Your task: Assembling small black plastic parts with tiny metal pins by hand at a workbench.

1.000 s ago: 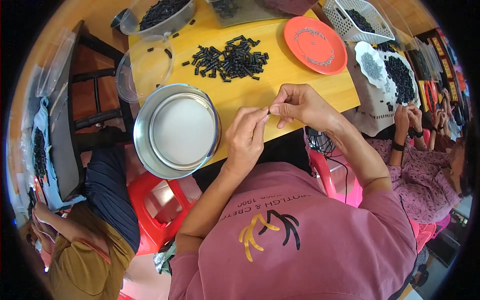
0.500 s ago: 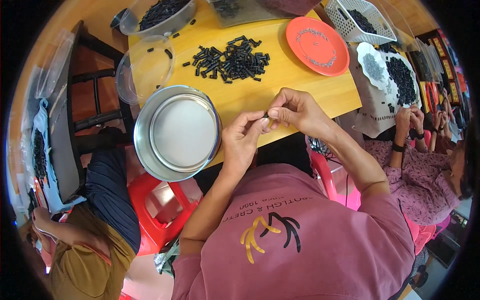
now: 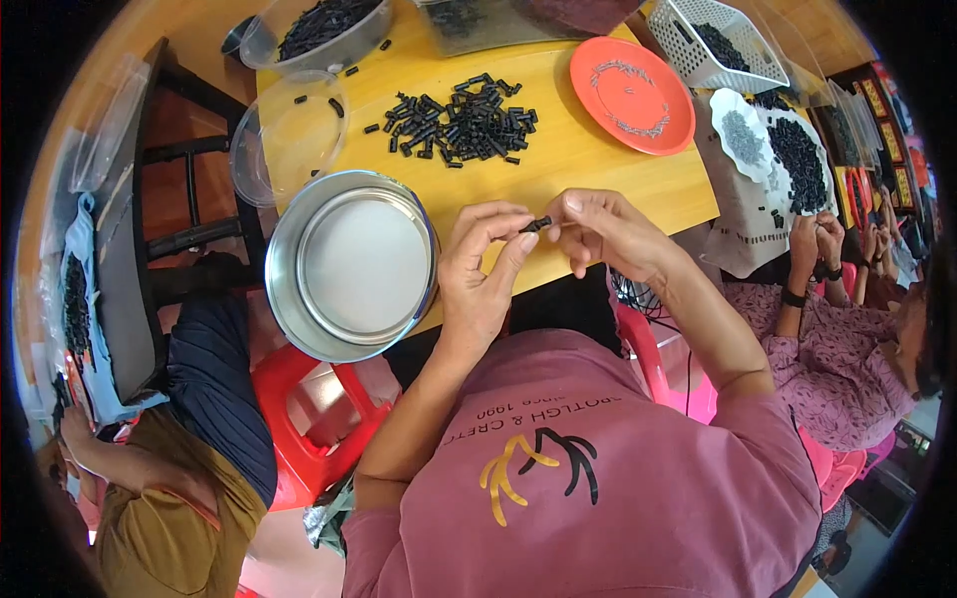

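Blk pc (image 3: 538,224) is partly hidden by L hand (image 3: 473,267).

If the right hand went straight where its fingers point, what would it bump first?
The right hand would probably meet the small black piece pinched by the left hand, though depth is hard to judge.

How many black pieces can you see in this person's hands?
1: a black piece between the left hand's thumb and fingers, near the right hand. Others may be hidden inside the fingers.
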The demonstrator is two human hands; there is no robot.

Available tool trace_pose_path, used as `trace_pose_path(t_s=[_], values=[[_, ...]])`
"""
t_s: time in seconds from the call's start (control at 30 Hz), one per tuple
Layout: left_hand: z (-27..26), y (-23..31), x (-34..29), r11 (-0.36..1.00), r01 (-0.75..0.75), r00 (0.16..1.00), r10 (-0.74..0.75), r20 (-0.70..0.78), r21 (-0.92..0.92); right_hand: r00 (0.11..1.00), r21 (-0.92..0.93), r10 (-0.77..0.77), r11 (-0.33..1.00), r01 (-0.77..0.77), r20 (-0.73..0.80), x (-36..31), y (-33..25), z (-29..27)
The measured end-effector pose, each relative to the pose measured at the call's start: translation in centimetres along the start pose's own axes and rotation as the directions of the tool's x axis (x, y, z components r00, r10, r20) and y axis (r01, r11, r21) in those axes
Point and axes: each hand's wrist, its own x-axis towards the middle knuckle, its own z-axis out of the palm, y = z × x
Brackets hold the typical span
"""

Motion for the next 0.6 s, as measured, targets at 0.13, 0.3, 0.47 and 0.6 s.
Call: trace_pose_path(t_s=[0.13, 0.3, 0.47, 0.6], values=[[0.3, 0.6, 0.0, 0.995, -0.097, 0.995, 0.097, 0.018, 0.031, 0.988, 0.119, 0.006, 0.993, -0.025, 0.155, 0.0, 0.5, 0.8], [0.5, 2.0, -0.2, 0.984, -0.175, 0.984, 0.175, 0.026, -0.014, 0.955, 0.353, -0.044, 0.933, -0.065, 0.292, -0.5, 1.2, 1.8], [0.0, 3.8, -0.7, 0.942, -0.336, 0.941, 0.335, 0.034, -0.003, 0.938, 0.513, -0.105, 0.854, -0.086, 0.332, -1.5, 2.0, 4.3], [-0.7, 4.4, -1.3, 0.932, -0.362, 0.931, 0.363, 0.04, -0.023, 0.946, 0.496, -0.114, 0.867, -0.054, 0.302, -2.0, 2.0, 5.8]])
